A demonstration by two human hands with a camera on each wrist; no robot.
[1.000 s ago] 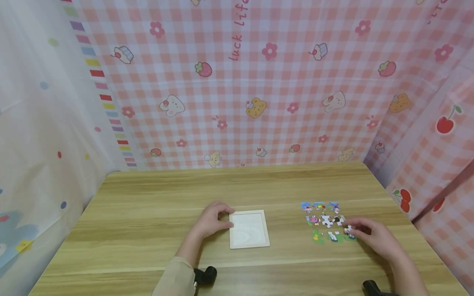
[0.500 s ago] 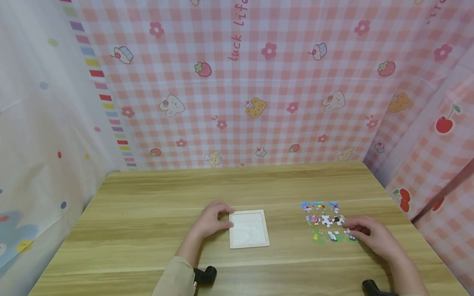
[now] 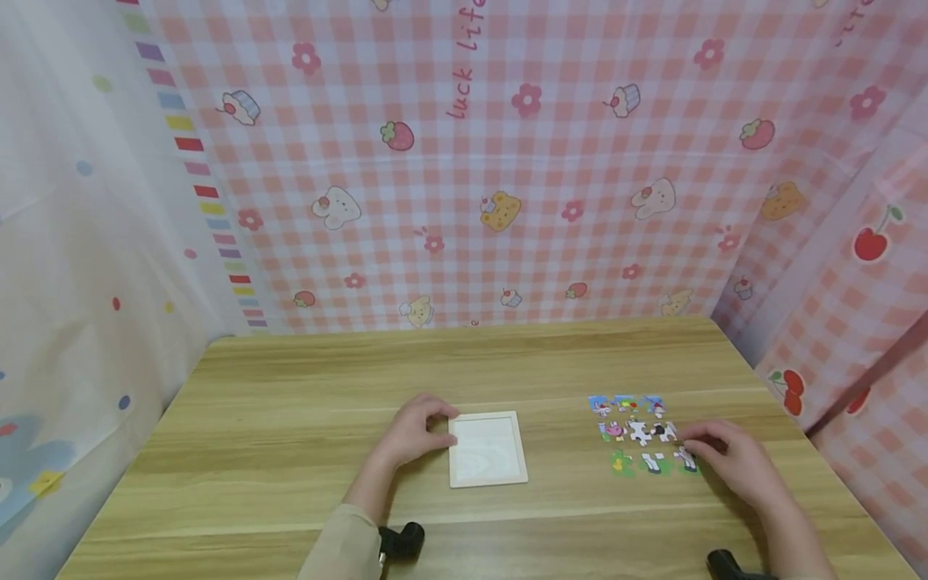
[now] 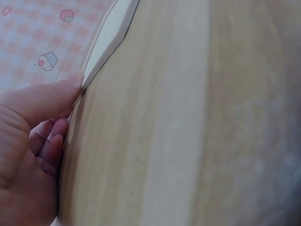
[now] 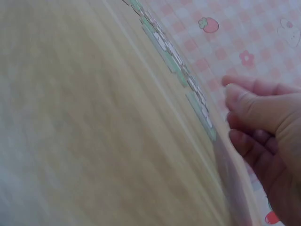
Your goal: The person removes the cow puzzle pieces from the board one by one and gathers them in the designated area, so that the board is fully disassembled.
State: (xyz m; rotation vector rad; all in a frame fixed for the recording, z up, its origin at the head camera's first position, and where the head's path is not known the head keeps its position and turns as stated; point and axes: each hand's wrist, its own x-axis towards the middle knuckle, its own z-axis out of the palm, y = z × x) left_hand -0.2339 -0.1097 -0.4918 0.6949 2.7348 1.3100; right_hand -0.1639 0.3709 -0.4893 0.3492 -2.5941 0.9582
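A square pale wooden puzzle tray (image 3: 488, 452) lies bare on the table in the head view. Its left rim meets the thumb tip and a fingertip of my left hand (image 3: 415, 433), which rests beside it with a gap between thumb and fingers. In the left wrist view the thumb lies against the tray's edge (image 4: 106, 40). To the right, several jigsaw pieces (image 3: 640, 433) are laid in three loose rows. Over the right end of the middle row, my right hand (image 3: 732, 461) hovers by a black-and-white piece (image 3: 664, 432), bent fingers near the thumb, nothing visible between them.
The wood-grain table (image 3: 312, 387) backs onto a pink checked curtain (image 3: 464, 161). A white curtain (image 3: 94, 266) hangs on the left. Black wrist mounts stick out near the left forearm (image 3: 403, 541) and the right forearm (image 3: 728, 564).
My right hand has shifted and lifted slightly away from the lower right piece, which now shows more fully. The left hand and the tray look unmoved.
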